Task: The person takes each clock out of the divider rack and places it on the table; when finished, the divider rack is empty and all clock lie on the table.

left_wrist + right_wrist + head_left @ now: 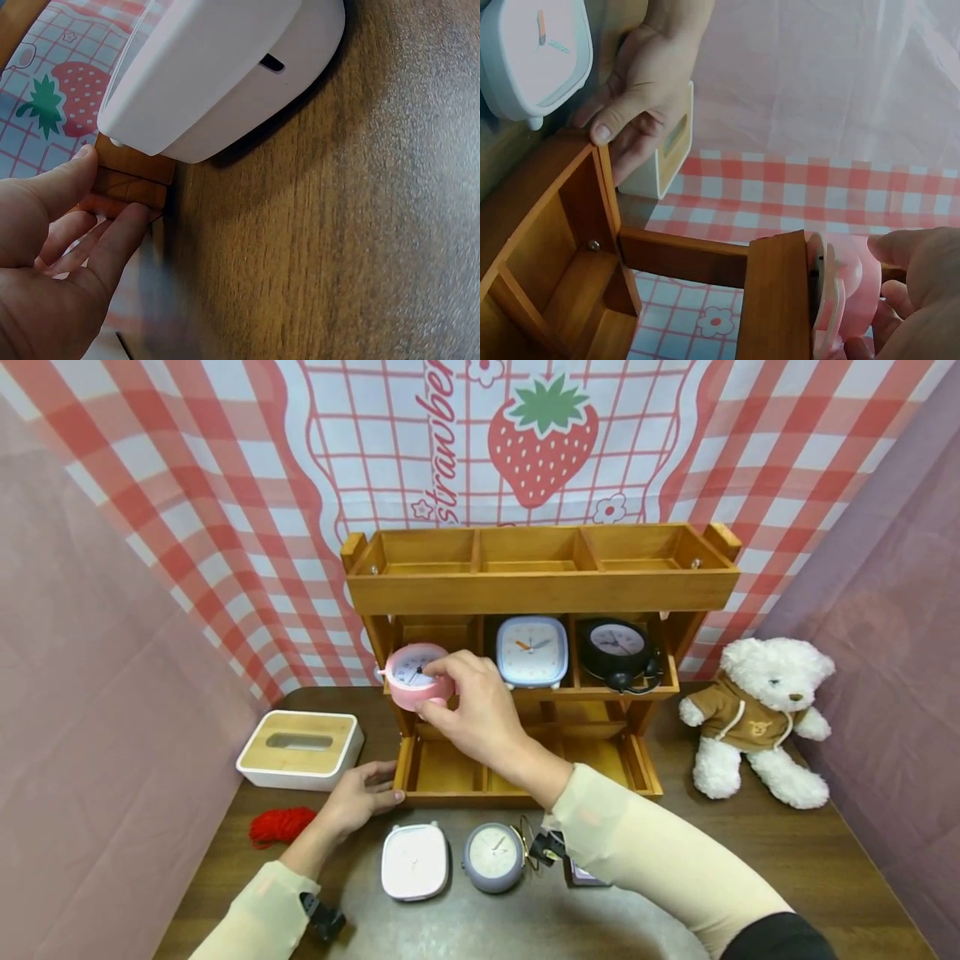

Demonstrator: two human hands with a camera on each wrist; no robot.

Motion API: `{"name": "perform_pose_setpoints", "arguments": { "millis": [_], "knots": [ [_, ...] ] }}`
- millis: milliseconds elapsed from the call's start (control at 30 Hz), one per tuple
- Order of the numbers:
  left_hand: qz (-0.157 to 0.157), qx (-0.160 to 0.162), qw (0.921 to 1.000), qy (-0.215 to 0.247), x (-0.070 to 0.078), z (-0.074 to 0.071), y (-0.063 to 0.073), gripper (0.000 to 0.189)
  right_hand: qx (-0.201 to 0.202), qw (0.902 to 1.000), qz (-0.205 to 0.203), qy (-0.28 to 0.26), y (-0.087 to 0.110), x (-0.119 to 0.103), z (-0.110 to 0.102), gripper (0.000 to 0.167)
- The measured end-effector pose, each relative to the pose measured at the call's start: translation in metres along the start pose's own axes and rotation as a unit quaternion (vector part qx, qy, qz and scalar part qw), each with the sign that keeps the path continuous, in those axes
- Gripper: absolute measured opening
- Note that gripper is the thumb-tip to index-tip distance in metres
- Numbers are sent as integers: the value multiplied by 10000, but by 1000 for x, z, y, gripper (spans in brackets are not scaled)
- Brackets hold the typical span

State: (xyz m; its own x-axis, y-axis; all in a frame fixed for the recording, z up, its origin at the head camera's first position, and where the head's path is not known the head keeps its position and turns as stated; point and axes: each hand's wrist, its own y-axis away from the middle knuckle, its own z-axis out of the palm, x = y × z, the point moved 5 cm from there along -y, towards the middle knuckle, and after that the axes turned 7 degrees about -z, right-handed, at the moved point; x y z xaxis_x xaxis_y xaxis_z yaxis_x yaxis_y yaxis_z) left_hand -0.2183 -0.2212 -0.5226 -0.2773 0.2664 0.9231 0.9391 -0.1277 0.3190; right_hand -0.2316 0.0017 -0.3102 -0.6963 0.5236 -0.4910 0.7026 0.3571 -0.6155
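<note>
My right hand (483, 710) grips a round pink alarm clock (405, 695) at the left compartment of the middle tier of a wooden three-tier shelf (540, 593). In the right wrist view, the pink clock (859, 289) is right at the tier's wooden edge, thumb and fingers around its side. My left hand (358, 797) holds the front left corner of the bottom tier between thumb and fingers. A blue square clock (532, 652) and a black twin-bell clock (617, 647) fill the middle tier's other compartments.
In front of the shelf stand a white square clock (414, 862) and a grey round clock (493, 857); a purple-edged item (585, 875) is partly hidden by my right sleeve. Left are a tissue box (300, 747) and red yarn (281, 827). A teddy bear (757, 722) sits at right.
</note>
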Motion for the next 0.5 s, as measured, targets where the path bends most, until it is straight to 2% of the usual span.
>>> {"name": "perform_pose_setpoints", "arguments": {
  "millis": [200,500],
  "knots": [
    [-26,-56,10000,62,0,1,1,61,67,9999,58,71,0,1,5,39],
    [-44,-27,10000,49,1,1,1,61,92,9998,192,59,-1,3,8,57]
  ]
}}
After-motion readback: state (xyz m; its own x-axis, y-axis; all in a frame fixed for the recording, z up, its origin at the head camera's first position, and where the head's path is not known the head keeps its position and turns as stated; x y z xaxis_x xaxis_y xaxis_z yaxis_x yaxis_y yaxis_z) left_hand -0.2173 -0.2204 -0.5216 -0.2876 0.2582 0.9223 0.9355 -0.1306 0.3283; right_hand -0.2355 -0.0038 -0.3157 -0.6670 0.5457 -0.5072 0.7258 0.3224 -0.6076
